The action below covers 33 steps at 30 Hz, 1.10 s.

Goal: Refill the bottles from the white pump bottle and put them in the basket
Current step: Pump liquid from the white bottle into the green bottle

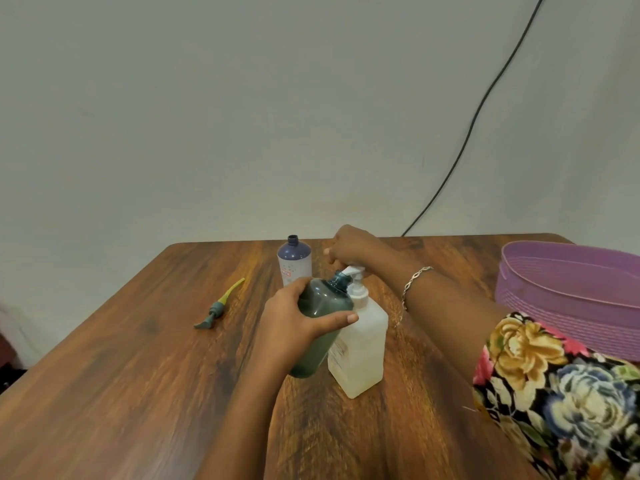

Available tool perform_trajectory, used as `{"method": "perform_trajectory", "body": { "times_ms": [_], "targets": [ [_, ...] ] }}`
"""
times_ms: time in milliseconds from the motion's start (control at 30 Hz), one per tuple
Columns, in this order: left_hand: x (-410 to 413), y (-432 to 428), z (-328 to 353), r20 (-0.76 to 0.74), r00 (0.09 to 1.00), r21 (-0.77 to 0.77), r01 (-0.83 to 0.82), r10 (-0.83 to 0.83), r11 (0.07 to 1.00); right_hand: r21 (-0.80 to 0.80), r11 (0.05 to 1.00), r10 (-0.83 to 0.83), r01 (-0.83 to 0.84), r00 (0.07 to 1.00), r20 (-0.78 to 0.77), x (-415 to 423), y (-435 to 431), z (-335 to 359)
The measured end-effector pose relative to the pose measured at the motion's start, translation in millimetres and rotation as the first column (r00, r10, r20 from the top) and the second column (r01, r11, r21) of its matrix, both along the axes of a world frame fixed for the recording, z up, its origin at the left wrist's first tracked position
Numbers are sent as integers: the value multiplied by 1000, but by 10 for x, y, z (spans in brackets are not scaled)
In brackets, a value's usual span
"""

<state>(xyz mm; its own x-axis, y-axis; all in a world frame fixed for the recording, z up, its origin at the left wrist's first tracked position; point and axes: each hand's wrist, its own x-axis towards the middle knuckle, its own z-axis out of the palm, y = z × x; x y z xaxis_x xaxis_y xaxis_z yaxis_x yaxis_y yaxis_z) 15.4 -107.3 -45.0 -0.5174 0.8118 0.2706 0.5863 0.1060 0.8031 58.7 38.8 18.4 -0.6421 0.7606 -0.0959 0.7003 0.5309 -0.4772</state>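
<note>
A white pump bottle [363,344] stands in the middle of the wooden table [121,393]. My left hand [294,323] grips a dark green bottle [320,323], tilted so its open neck sits under the white pump spout. My right hand [349,247] rests on top of the pump head [353,271], fingers bent down over it. A purple and white bottle [294,261] without a cap stands behind them. The purple basket [568,299] sits at the table's right edge.
A grey pump cap with a yellow tube [218,306] lies on the table to the left. A black cable [485,109] runs down the wall behind the table.
</note>
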Motion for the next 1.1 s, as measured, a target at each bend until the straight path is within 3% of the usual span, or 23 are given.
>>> {"method": "perform_trajectory", "body": {
  "times_ms": [67,300,467,600,767,1000,1100],
  "targets": [
    [-20,11,41,-23,1000,7,-18,18,1000,-52,999,14,-14,1000,0,-8,25,83],
    [-39,5,61,-22,999,4,-31,31,1000,193,980,-52,43,998,42,-5,-68,-1],
    [-30,-6,5,-17,999,-31,-45,44,999,234,972,-50,30,995,83,-1,-83,-95],
    [-19,3,68,20,1000,-7,-23,23,1000,214,977,-24,14,999,43,-45,-29,-3],
    [24,-11,70,-11,999,7,-45,45,999,-29,998,49,-47,995,87,-22,-9,85],
    [1,-5,7,-13,998,8,-54,54,999,116,993,-29,15,993,115,-58,0,-78],
    [-15,-8,-9,-25,998,-5,-60,60,998,110,994,-16,2,991,134,-79,-10,-135]
  ]
}}
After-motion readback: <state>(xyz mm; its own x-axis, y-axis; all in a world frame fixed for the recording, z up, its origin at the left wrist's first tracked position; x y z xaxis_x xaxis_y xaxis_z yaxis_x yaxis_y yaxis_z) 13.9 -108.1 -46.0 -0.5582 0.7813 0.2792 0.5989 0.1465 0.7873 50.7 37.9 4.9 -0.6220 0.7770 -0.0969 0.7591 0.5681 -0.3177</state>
